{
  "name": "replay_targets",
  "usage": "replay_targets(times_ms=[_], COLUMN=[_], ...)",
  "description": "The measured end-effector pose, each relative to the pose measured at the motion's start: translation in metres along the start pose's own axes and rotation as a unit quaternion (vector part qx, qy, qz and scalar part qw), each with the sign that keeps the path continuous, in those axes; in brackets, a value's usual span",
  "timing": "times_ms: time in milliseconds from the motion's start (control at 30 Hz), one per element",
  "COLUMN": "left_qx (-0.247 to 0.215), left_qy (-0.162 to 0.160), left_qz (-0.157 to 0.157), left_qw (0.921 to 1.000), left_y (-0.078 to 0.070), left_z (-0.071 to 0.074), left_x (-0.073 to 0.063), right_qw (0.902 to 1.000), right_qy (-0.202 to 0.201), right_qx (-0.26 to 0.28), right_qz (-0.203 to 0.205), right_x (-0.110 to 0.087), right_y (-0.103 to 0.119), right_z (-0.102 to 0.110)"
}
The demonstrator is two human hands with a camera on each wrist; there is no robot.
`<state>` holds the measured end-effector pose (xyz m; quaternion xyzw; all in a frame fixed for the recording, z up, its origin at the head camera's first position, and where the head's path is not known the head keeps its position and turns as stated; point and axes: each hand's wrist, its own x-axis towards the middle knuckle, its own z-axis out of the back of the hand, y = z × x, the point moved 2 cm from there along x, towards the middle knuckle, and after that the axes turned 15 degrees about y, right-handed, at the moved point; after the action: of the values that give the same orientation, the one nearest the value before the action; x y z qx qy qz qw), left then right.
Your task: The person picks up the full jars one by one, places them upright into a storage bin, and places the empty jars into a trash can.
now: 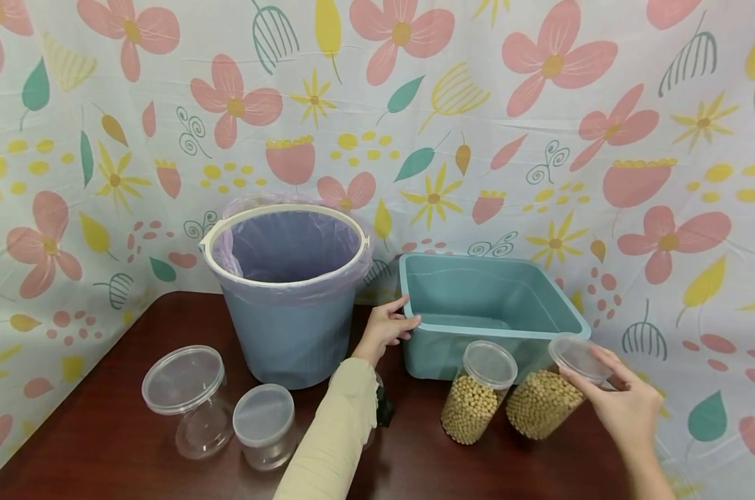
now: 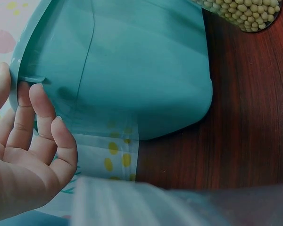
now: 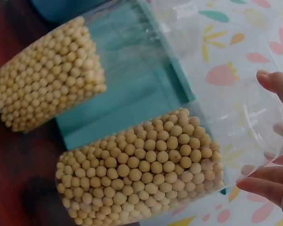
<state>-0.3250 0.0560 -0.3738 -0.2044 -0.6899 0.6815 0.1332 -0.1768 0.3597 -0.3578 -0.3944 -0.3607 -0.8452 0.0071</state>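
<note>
At its near-left corner, the teal rectangular tub (image 1: 477, 330) is gripped by my left hand (image 1: 386, 326). In the left wrist view the thumb is outside the rim and the fingers (image 2: 41, 101) curl underneath. My right hand (image 1: 624, 396) holds the lidded top of a clear jar of soybeans (image 1: 542, 403), thumb on one side and fingers (image 3: 269, 181) on the other. Just left of it stands a second lidded jar of soybeans (image 1: 471, 410), in front of the tub. Whether the held jar touches the table is unclear.
A blue-grey bucket (image 1: 289, 340) with a purple liner stands left of the tub. Clear lidded containers, one tall (image 1: 192, 410) and one short (image 1: 264, 427), are at the front left. The left forearm partly hides another clear item. Behind the dark wooden table (image 1: 121, 389) hangs a flowered cloth (image 1: 377, 111).
</note>
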Motion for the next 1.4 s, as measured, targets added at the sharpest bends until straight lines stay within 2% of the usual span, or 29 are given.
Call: replay_targets(times_ms=[233,467,633,867,1033,1200,1400], left_qx=[0.002,0.004,0.003,0.001,0.001,0.002,0.001], left_qy=[0.002,0.004,0.004,0.004,0.004,0.005,0.004], left_qz=[-0.002,-0.001,-0.002,0.002,0.001,-0.003,-0.005], left_qw=[1.0,1.0,1.0,1.0,1.0,1.0,1.0], left_y=[0.0,0.002,0.003,0.002,0.003,0.002,0.0], left_z=[0.0,0.001,0.0,0.001,0.0,0.0,0.0], left_x=[0.0,0.0,0.0,0.0,0.001,-0.001,-0.003], right_qw=[0.9998,0.9986,0.9973,0.9973,0.9966,0.9973,0.9965], right_qy=[-0.013,-0.012,-0.008,-0.012,-0.012,-0.018,-0.03], right_qx=[0.012,0.026,0.047,0.017,0.027,0.032,0.071], right_qz=[0.0,0.044,0.056,0.071,0.077,0.064,0.032], right_x=[0.011,0.023,0.031,0.048,0.06,0.07,0.082], right_y=[0.016,0.035,0.044,0.056,0.066,0.075,0.082], right_z=[0.007,0.017,0.023,0.031,0.035,0.037,0.035])
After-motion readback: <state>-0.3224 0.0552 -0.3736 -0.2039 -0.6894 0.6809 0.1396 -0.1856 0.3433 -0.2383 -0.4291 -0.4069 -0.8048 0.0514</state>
